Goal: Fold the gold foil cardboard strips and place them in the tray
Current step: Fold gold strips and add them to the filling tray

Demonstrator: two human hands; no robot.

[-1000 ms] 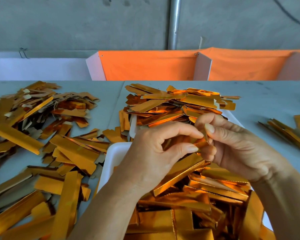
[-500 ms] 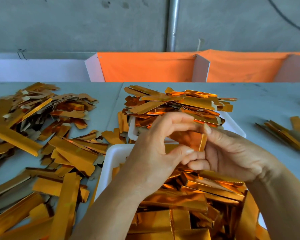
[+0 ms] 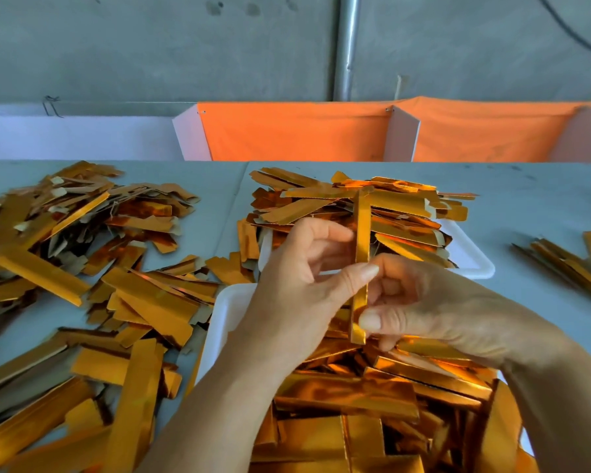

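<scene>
A: What's sitting nearest the camera?
B: Near tray (image 3: 229, 312), white, is overflowing with folded gold strips (image 3: 348, 397). Only its left rim is showing.

A: Hands?
B: Both are working above that tray. Left hand (image 3: 297, 288) is pinching the held strip (image 3: 360, 264) at mid-length, thumb in front and fingers curled behind. Right hand (image 3: 434, 312) is gripping the lower end, thumb pressing the front face, fingers wrapped behind.

A: Strip orientation?
B: It's standing nearly upright, narrow edge toward the camera, lower end hanging just over the tray pile, top end overlapping the far heap in view. It's looking creased lengthwise, but I can't confirm at this angle.

A: Left of the tray?
B: Loose strips (image 3: 140, 302) are lying scattered on the grey table (image 3: 526, 199), some foil up, some showing brown card backing. They're running from the near left corner back to the far left.

A: Behind the hands?
B: A second white tray (image 3: 475, 261) is carrying another heap of strips (image 3: 355, 206), stacked above its rim and spilling off the left side.

A: Right side?
B: A small bundle of strips (image 3: 574, 264) is lying on the table, well apart from the trays.

A: Back of the table?
B: Orange cloth (image 3: 294, 134) is hanging between white dividers (image 3: 188, 138). Behind it a concrete wall with a vertical metal pipe (image 3: 347, 46).
</scene>
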